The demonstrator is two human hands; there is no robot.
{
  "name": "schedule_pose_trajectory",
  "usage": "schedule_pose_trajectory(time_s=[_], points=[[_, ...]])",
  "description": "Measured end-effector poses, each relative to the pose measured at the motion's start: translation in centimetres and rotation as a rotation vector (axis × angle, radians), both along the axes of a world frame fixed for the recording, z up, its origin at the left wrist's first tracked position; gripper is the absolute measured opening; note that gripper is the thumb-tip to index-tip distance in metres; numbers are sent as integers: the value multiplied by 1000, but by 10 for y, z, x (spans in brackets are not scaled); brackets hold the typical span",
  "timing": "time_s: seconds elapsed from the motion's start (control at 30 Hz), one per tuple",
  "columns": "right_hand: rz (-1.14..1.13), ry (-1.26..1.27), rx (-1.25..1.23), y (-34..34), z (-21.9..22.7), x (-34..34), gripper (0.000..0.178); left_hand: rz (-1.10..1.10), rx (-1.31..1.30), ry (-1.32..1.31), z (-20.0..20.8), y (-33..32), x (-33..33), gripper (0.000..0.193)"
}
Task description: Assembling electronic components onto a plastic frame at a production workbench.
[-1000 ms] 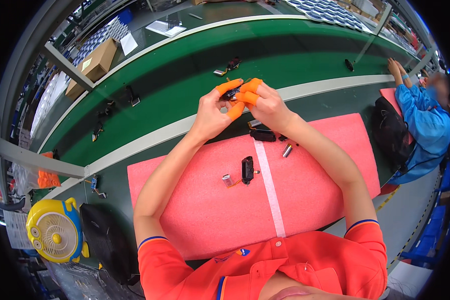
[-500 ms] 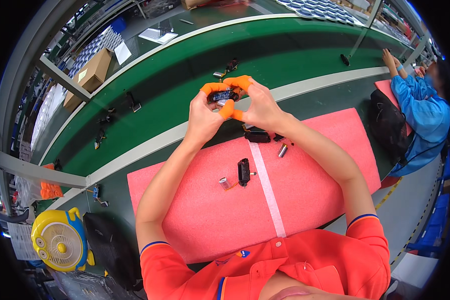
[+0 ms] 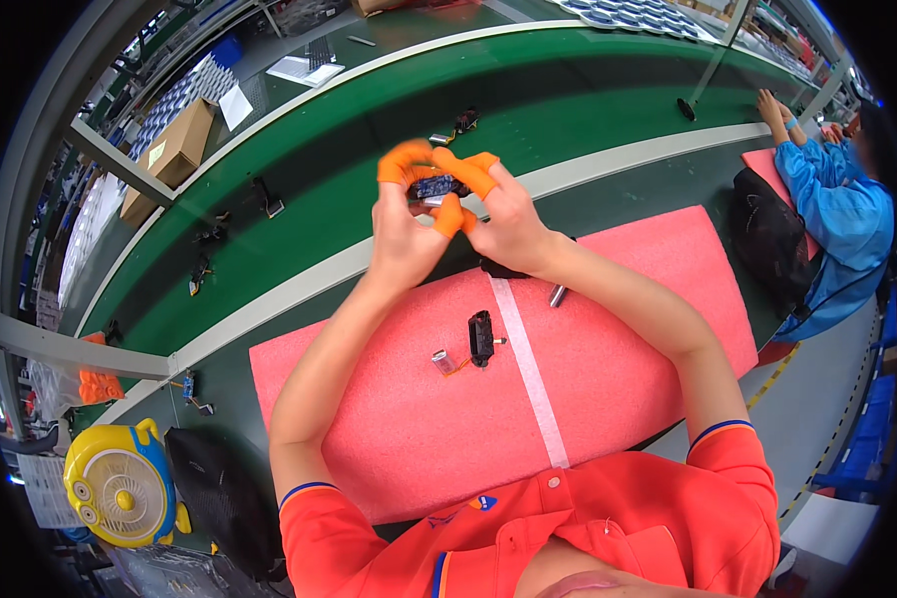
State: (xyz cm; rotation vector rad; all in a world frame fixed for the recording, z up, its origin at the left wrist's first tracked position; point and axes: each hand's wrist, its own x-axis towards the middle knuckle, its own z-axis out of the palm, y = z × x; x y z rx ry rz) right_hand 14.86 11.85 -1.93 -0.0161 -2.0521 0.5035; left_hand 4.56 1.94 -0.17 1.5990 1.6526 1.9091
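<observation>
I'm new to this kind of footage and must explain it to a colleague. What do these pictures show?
There is no machine here, just someone's left hand and right hand, bare apart from orange finger covers. These all come from a fisheye camera worn on the head, looking down, so straight edges bend. Together the hands hold a small blue circuit board, seen against the green surface. On the pink mat lie a black housing and a small silver block, with a wire between them.

A small blue circuit board (image 3: 433,186) is held, partly covered
</observation>
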Motion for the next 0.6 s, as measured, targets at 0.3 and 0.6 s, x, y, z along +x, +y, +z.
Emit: schedule_pose_trajectory(time_s=[0.3, 0.6], points=[[215, -40, -283, 24, 16, 7, 43, -226, -281, 198, 28, -3, -19, 68], [103, -536, -541, 73, 30, 6, 42, 52, -296, 611, -10, 14, -26, 67]])
